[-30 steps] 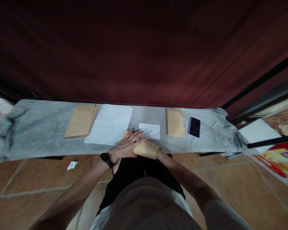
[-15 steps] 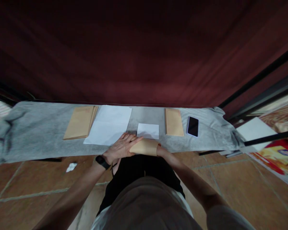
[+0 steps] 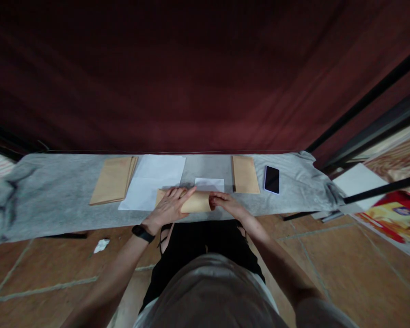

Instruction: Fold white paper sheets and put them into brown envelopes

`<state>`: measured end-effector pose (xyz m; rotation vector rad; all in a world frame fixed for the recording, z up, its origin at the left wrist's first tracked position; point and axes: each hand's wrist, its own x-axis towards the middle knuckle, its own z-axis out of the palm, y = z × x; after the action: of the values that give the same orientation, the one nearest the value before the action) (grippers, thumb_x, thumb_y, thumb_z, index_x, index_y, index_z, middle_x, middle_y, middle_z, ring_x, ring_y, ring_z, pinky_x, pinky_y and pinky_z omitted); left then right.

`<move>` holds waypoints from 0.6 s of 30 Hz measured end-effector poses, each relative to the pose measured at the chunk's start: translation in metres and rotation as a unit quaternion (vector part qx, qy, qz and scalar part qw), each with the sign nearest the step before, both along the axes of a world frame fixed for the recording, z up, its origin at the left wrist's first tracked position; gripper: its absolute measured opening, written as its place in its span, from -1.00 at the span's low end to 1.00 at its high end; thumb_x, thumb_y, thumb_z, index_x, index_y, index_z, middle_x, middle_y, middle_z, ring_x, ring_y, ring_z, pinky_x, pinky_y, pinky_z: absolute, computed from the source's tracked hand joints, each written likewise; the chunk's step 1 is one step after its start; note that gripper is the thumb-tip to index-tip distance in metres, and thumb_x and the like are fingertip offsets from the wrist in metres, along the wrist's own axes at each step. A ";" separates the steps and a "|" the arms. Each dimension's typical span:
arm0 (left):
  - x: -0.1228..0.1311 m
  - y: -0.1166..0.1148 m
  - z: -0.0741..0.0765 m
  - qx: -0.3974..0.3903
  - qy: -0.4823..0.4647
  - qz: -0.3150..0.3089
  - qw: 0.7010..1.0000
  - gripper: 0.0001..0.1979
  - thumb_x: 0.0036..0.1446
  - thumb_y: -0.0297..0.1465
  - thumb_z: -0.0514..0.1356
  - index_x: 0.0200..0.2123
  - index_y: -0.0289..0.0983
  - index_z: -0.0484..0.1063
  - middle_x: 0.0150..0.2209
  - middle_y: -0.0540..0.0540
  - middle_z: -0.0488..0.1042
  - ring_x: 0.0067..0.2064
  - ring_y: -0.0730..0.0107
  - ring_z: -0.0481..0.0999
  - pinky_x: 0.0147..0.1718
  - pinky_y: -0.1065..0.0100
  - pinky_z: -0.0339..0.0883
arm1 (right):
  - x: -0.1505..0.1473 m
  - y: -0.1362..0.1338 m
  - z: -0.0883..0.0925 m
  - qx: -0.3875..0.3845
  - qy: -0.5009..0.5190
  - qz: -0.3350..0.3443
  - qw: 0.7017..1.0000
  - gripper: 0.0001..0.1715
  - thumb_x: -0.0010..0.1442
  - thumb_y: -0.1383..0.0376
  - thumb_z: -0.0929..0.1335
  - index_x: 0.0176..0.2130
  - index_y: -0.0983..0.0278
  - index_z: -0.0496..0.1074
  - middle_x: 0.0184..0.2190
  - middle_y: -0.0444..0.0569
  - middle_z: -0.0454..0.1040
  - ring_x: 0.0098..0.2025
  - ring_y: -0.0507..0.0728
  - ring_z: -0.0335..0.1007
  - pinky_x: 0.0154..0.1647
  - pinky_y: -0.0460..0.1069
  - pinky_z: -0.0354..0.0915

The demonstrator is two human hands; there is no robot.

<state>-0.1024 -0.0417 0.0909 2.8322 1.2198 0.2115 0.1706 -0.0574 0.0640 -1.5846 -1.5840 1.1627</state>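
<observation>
A brown paper envelope (image 3: 197, 202) lies crosswise at the front of the cloth-covered bench, its right end bulging and gaping. My left hand (image 3: 171, 204), a dark band on its wrist, lies flat across the envelope's left part with fingers stretched out and thumb apart. At the gaping end, my right hand (image 3: 225, 202) has its fingers bent together on the edge of the mouth; their tips are partly hidden. Just behind the envelope is a small white card (image 3: 210, 184). A large white sheet (image 3: 157, 175) extends behind my left hand, partly covered by it.
Several brown envelopes (image 3: 112, 180) are stacked at the left. Another brown envelope pile (image 3: 246, 175) and a phone (image 3: 272, 179) lie to the right. A grey cloth (image 3: 58, 191) covers the narrow bench, with a dark red curtain (image 3: 205, 91) behind. A red-yellow box (image 3: 399, 214) stands far right.
My right hand has drawn out of the envelope to its right-end opening. The envelope and my left hand have shifted slightly left and away from my body.
</observation>
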 end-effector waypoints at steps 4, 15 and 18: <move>-0.013 0.005 -0.009 0.014 -0.002 0.043 0.999 0.10 0.05 -0.13 0.35 0.46 -0.17 -0.27 0.17 -0.27 0.32 0.22 -0.05 0.29 0.30 -0.06 -0.02 | 0.018 0.014 -0.003 0.032 -0.158 -0.077 0.984 -0.72 0.33 0.32 0.28 -0.01 0.29 0.47 -0.09 0.07 0.57 -0.09 0.12 0.52 -0.04 -0.01 0.39; -0.024 -0.003 -0.035 0.015 -0.016 0.116 0.993 0.08 0.04 -0.16 0.33 0.46 -0.14 -0.27 0.18 -0.27 0.31 0.24 -0.11 0.30 0.30 -0.18 -0.05 | -0.012 0.031 -0.010 -0.053 -0.356 -0.145 0.922 -0.45 0.25 0.16 0.43 0.10 0.41 0.30 0.03 0.37 0.44 0.06 0.36 0.48 -0.04 0.11 0.40; -0.024 -0.003 -0.036 0.010 -0.014 0.121 0.992 0.09 0.03 -0.16 0.33 0.46 -0.14 -0.27 0.20 -0.28 0.30 0.25 -0.13 0.29 0.30 -0.18 -0.06 | -0.012 0.035 -0.009 -0.063 -0.351 -0.150 0.922 -0.48 0.25 0.18 0.43 0.07 0.41 0.29 -0.05 0.33 0.50 0.00 0.33 0.52 -0.06 0.09 0.40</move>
<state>-0.1266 -0.0445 0.0545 2.6815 1.5629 0.2743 0.1588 -0.0223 0.0550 -2.4096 -1.6003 0.5522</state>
